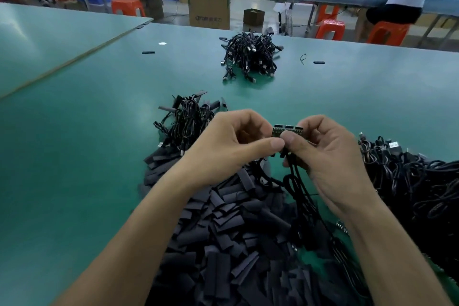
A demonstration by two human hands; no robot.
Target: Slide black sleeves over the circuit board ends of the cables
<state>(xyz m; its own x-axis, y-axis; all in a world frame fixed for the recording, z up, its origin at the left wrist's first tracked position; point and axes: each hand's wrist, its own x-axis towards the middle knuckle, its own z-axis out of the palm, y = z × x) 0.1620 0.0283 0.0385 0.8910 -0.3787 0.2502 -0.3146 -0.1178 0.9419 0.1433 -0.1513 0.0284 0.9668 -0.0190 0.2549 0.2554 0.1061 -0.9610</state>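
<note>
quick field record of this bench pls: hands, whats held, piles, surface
left hand: pinches the circuit board ends
right hand: pinches the same ends; their cables hang below
sleeve status: visible board tops look bare
sleeve stock: loose black sleeves heaped under the forearms
cable piles: right pile, pile behind the left hand, far pile
surface: green table

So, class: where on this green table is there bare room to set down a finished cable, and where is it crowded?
Free: left of the sleeve pile; the strip between the near bundle and far bundle. Crowded: beneath left hand and right hand, where sleeves meet the cable heap.
</note>
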